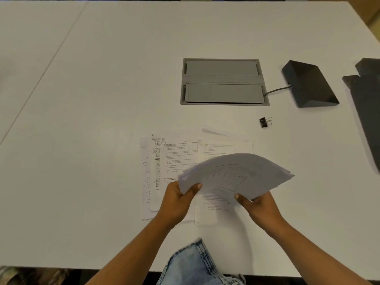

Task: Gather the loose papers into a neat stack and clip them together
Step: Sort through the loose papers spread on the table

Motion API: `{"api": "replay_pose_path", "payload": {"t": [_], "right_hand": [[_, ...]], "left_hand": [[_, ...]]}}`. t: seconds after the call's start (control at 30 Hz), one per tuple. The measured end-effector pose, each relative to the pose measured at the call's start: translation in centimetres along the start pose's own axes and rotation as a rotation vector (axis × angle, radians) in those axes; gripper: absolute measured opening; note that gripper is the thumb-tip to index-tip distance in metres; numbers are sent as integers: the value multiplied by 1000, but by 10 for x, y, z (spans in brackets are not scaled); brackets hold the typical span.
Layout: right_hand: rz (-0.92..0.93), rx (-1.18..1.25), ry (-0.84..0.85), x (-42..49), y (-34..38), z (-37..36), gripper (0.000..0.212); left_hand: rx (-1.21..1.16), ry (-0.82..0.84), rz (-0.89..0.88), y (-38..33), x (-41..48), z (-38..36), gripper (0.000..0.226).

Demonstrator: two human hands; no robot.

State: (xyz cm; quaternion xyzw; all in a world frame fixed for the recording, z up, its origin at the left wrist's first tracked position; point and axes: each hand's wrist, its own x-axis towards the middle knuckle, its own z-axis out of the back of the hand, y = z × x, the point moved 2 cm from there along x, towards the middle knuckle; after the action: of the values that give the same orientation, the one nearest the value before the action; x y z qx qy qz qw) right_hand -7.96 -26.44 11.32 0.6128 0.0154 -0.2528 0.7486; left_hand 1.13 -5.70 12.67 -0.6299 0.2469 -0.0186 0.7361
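On the white tabletop [102,99], loose sheets [174,159] lie spread flat, partly hidden under the left hand [177,199] and the lifted, fanned bundle of papers [236,174]. Both hands are closed on that bundle, the right hand [260,206] at its near right corner. Farther right a black binder clip [264,122] lies apart, with a grey cable hatch [224,82] and dark wedge-shaped device [308,83] beyond.

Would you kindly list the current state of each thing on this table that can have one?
Fanned bundle of white papers: held off the table, sheets uneven.
Printed sheets left on the white table: loose, overlapping, ungathered.
Small black binder clip: lying unused, apart from papers.
Grey cable hatch: lids closed.
Left hand: gripping bundle.
Right hand: gripping bundle.
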Motion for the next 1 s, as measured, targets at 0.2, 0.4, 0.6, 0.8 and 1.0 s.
{"api": "replay_pose_path", "payload": {"t": [0.2, 0.4, 0.6, 0.8, 1.0], "right_hand": [[-56, 17, 5, 1, 2, 5, 13], [-205, 326, 120, 3, 10, 2, 27], [-259, -223, -228, 20, -34, 8, 39], [-514, -899, -261, 20, -67, 1, 86], [-512, -712, -285, 20, -71, -6, 77]], "left_hand": [[-110, -45, 42, -6, 0, 14, 22], [-69, 57, 179, 7, -16, 30, 30], [-145, -148, 238, 24, -35, 62, 20], [-170, -313, 230, 33, -48, 102, 20], [-201, -342, 260, 34, -57, 119, 18]]}}
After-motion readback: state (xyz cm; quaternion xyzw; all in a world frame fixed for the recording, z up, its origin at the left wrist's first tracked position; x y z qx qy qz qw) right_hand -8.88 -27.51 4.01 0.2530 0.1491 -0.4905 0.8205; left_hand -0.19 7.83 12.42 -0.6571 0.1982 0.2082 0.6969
